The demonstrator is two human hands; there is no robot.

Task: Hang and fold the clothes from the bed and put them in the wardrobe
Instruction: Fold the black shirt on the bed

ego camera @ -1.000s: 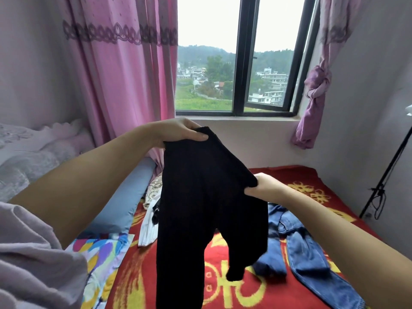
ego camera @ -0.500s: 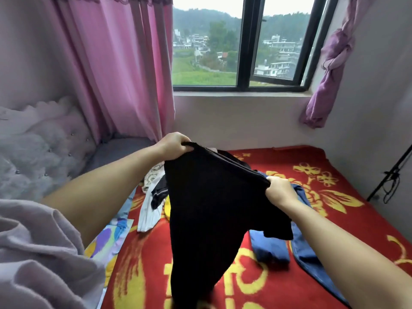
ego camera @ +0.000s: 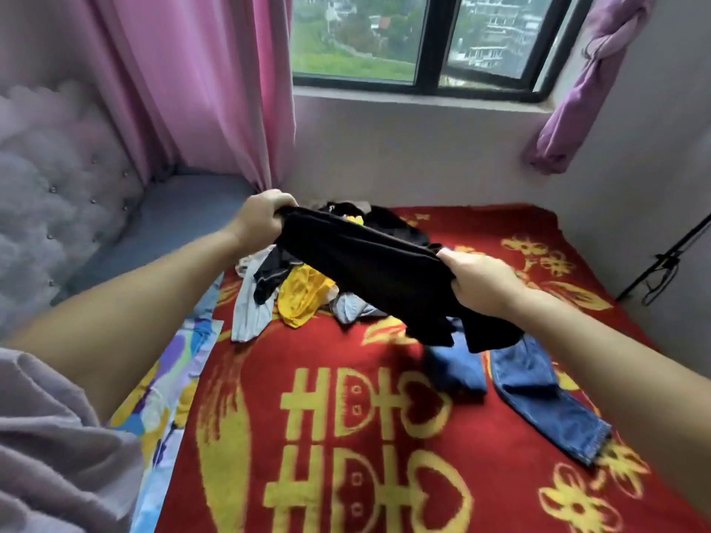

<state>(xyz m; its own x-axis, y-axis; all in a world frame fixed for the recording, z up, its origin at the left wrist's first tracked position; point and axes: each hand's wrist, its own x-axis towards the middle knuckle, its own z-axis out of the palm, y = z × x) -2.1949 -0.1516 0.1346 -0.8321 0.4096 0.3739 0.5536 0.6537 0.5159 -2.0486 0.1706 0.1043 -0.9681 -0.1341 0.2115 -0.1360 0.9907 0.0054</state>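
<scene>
Your left hand [ego camera: 258,217] is curled tight round one end of the black garment [ego camera: 369,271], thumb and fingers bunching the cloth. Your right hand [ego camera: 481,286] grips the other end the same way, fingers wrapped over the gathered edge. The garment stretches between your two hands, held up off the bed [ego camera: 307,359], sloping down from your left hand to your right. Its loose parts hang below and just past your right hand, over the jeans.

Below the span between your hands: a heap of clothes [ego camera: 292,286] on the red and yellow blanket. In it, a yellow piece [ego camera: 304,298] under the garment's left half, a pale grey piece [ego camera: 250,309] nearer your left forearm, a dark piece with a light stripe lying on top of it. More dark clothes [ego camera: 392,221] lie beyond your hands, toward the wall.

Blue jeans [ego camera: 538,394] lie flat on the bed below your right hand and run along beside your right forearm toward you.

Left of your left arm: a patterned sheet [ego camera: 169,386] along the bed's edge, a tufted headboard [ego camera: 57,194], a pink curtain [ego camera: 200,90]. Beyond both hands: the window [ego camera: 423,40]. Right of your right hand, by the wall, a black stand [ego camera: 665,259], cable hanging from it
</scene>
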